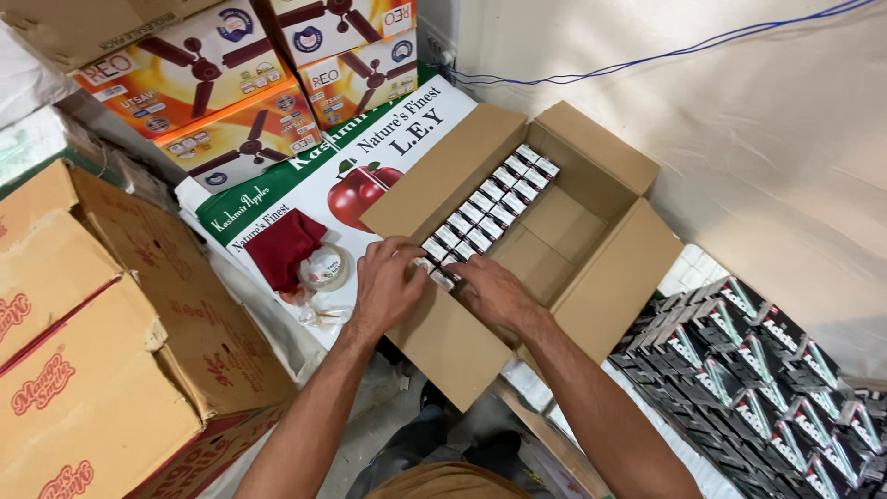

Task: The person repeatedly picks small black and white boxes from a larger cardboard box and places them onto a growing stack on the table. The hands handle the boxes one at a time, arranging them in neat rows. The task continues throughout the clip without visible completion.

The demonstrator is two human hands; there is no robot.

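An open brown carton (601, 277) lies in front of me with its flaps spread. Two rows of small black-and-white boxes (490, 203) run along its left inner wall. My left hand (388, 282) and my right hand (494, 291) are both at the near end of those rows, fingers pressed on the nearest small boxes (436, 263). My fingers hide the boxes under them, and no box is lifted. The right half of the carton floor is bare cardboard.
Several stacks of similar small black boxes (748, 370) lie at the right. Brown cartons (92, 351) stand at the left, colourful fan boxes (212, 74) behind. On a white apple box (397, 139) lie a dark red cloth (282, 245) and a tape roll (325, 268). A blue wire (665, 55) crosses the wall.
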